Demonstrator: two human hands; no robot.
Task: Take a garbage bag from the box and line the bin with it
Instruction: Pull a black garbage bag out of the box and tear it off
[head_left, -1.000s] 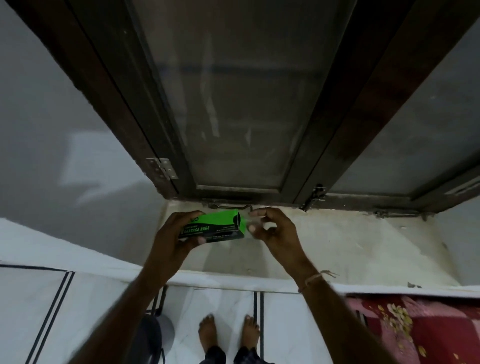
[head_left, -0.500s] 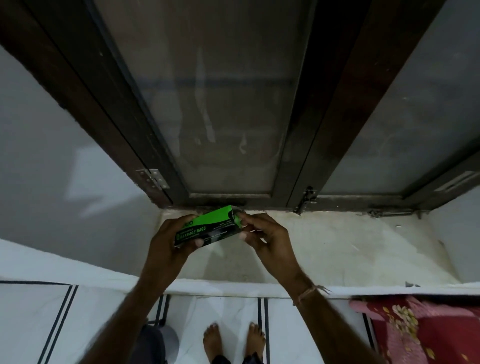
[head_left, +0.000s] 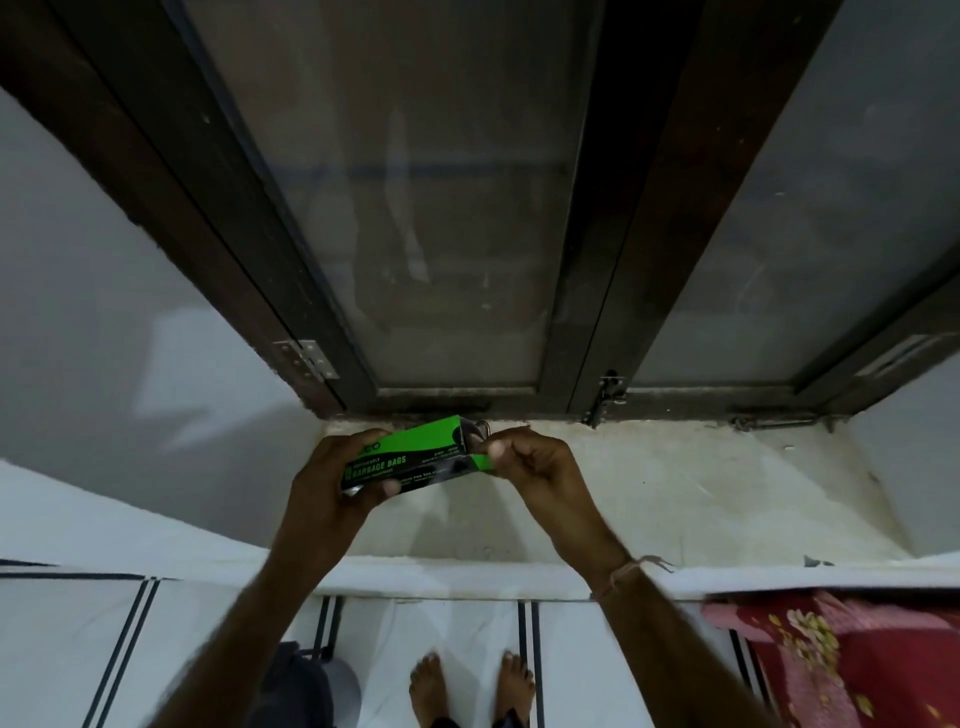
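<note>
Slightly tilted, green-and-black box (head_left: 410, 460) gripped by left hand (head_left: 324, 499); right hand (head_left: 540, 467) fingers (head_left: 498, 448) pinch its flap (head_left: 483, 461).

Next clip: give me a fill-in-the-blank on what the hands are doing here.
The left hand grips the box, printed GARBAGE ____.
The right hand, thread round its ____, pinches at the box's other end.
The feet on the floor are ____.
Missing words: BAGS; wrist; bare.
</note>
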